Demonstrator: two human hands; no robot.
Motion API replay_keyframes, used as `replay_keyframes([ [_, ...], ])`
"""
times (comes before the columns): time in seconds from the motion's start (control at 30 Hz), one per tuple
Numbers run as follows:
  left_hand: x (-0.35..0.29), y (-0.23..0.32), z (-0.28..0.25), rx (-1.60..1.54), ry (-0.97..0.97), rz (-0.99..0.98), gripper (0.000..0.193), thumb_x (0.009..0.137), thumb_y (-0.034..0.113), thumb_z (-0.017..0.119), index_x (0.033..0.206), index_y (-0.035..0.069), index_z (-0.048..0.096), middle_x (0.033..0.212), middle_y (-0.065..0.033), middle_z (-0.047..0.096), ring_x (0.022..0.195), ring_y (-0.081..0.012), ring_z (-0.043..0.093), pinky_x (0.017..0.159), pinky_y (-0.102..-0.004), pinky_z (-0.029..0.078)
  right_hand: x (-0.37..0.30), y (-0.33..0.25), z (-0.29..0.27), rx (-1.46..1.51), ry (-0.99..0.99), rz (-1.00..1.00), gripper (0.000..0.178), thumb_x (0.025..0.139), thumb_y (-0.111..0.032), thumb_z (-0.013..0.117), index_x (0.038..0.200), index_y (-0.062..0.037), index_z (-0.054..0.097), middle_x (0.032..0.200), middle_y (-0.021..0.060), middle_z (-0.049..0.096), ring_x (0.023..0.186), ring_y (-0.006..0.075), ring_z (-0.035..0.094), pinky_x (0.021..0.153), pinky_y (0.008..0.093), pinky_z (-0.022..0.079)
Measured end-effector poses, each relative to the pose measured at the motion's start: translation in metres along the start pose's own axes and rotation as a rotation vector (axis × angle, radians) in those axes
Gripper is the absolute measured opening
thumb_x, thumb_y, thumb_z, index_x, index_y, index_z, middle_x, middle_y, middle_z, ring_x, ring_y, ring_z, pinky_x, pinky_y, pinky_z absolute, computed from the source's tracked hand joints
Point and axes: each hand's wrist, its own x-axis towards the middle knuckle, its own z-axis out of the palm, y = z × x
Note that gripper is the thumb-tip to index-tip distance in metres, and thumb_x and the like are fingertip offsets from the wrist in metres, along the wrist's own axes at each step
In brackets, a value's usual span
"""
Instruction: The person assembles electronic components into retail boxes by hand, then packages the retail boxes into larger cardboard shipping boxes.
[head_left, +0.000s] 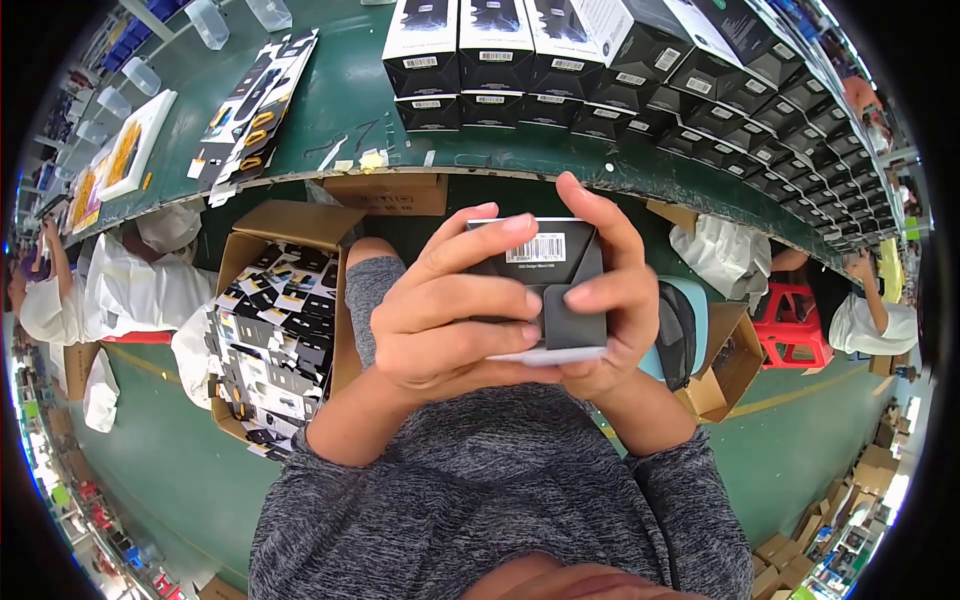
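Observation:
Between my two hands, above my lap, is a small black and white carton [520, 262] with a barcode label on its end. My left hand [450, 310] wraps its left side, fingers lying across the end panel. From the right, my right hand [622, 300] grips the carton, its thumb or a finger pressing on a dark flap [573, 318] near the lower right corner. The carton's long sides are mostly hidden. Ahead on the green workbench [340, 110] stand rows of matching black and white cartons [497, 60].
An open cardboard box [285, 225] full of flat printed card pieces stands left of my legs. Flat unfolded cartons [258, 105] lie on the bench's left. To my right are a blue and black bag [680, 325], another cardboard box [725, 370] and a red stool [790, 325]. Other people sit at both sides.

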Motion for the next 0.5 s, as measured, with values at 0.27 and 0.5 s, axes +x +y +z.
replay_keyframes([
  [0.27,-0.012,-0.002,-0.007,-0.486,0.167,-0.404,0.123,0.055,0.057,0.093,0.152,0.000,0.043,0.157,-0.0263,0.038,0.144,-0.0415,0.042,0.113,-0.0543,0.040,-0.003,0.004,0.004,0.314,0.073,0.130,0.060,0.087,-0.034,0.079,0.123,-0.0043,0.042,0.137,0.0296,0.049,0.132,0.0399,0.053,0.107,0.0471,0.046],
  [0.5,-0.014,-0.009,-0.028,-0.058,-0.305,-0.447,0.126,0.049,0.058,0.094,0.150,0.000,0.045,0.141,-0.0181,0.056,0.122,-0.0344,0.058,0.103,-0.0431,0.045,-0.011,0.015,0.017,0.088,0.170,0.315,0.093,0.079,-0.041,0.084,0.145,0.0014,0.034,0.141,0.0219,0.049,0.134,0.0297,0.050,0.110,0.0412,0.041],
])
